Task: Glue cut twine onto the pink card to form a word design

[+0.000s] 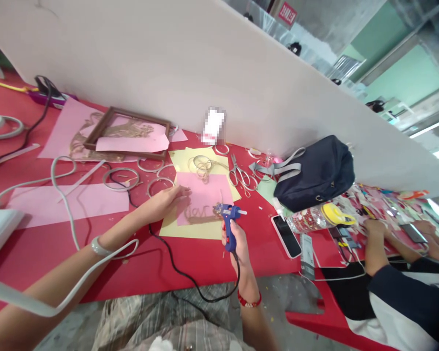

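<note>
My right hand (237, 241) is wrapped round the grip of a blue glue gun (229, 226), with a white glue stick poking out of its back end. The gun's nozzle is over a sheet of pink paper (201, 187), at the end of brown cord lettering (197, 213) that lies along the paper's lower part. At the sheet's left edge rests my left hand (170, 200), fingers stretched forward and touching the paper, nothing visible in them. Yellow paper (185, 231) lies beneath the pink sheet. A loose coil of thin cord (204, 170) sits at its top.
Scissors (241, 175), several rings (121, 179) and a wooden frame (131, 117) surround the paper. The gun's black cable (190, 280) loops across the table edge. To the right are a phone (286, 236), a bottle (314, 218), a dark bag (314, 170) and another person's arm (376, 248).
</note>
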Demonstrator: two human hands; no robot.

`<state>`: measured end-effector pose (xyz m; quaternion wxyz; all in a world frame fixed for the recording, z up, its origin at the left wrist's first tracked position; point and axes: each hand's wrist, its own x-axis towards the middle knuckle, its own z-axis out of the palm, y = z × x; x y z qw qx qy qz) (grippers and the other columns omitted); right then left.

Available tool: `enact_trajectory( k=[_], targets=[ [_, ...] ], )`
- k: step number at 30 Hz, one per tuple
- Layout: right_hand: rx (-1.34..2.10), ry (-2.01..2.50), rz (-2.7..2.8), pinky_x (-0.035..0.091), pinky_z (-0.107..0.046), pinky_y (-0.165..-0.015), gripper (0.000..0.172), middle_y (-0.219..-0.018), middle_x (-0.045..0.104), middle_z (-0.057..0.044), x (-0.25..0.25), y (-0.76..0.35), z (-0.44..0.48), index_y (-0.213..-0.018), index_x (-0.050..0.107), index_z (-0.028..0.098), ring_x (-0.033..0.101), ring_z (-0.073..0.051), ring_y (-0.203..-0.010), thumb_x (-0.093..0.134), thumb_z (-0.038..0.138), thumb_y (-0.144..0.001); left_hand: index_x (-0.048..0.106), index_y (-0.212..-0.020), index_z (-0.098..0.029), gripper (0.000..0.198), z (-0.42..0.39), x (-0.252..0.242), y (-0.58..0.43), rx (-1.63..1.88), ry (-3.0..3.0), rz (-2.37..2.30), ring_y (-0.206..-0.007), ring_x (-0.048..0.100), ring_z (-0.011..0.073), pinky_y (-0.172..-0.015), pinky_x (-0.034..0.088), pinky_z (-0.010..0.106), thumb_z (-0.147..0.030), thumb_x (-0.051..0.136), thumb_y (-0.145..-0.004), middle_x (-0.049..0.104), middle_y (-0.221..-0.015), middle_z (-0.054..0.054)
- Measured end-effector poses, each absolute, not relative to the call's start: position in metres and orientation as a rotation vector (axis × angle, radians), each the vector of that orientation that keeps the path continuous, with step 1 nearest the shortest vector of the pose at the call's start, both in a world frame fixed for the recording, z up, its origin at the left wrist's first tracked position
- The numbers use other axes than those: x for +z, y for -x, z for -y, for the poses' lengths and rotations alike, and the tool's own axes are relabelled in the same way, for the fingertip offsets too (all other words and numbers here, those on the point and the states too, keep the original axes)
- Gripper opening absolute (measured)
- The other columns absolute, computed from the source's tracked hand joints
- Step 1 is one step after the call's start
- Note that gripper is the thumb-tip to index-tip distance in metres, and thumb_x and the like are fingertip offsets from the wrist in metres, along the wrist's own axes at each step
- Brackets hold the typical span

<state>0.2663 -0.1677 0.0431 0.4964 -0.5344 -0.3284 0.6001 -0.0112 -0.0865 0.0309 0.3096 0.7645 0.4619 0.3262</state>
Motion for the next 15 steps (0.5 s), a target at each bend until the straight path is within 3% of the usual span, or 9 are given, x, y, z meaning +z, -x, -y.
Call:
enact_trajectory(
  k=[6, 15],
  targets=[
    [1.518, 1.291, 0.682, 0.037, -0.019, -0.045, 0.047, -0.061, 0.059, 0.002, 0.053, -0.257, 0.169, -0.075, 0.067, 0.018, 0.048, -0.008, -0.05, 0.083, 0.062, -0.069, 0.058, -0.109, -0.022, 0.032, 0.087, 0.026, 0.012, 0.846, -2.018, -1.244, -0.115, 0.073, 0.0345, -0.099, 0.057, 0.046, -0.05, 0.045, -0.102, 0.075, -0.123, 0.017],
    [1.555, 1.29, 0.652, 0.037, -0.017, -0.044, 0.048, -0.059, 0.059, 0.004, 0.057, -0.251, 0.168, -0.073, 0.066, 0.018, 0.048, -0.006, -0.049, 0.09, 0.06, -0.065, 0.056, -0.112, -0.019, 0.031, 0.086, 0.027, 0.012, 0.821, -2.103, -1.193, -0.113, 0.073, 0.0303, -0.099, 0.057, 0.044, -0.044, 0.039, -0.106, 0.074, -0.123, 0.018]
  ],
)
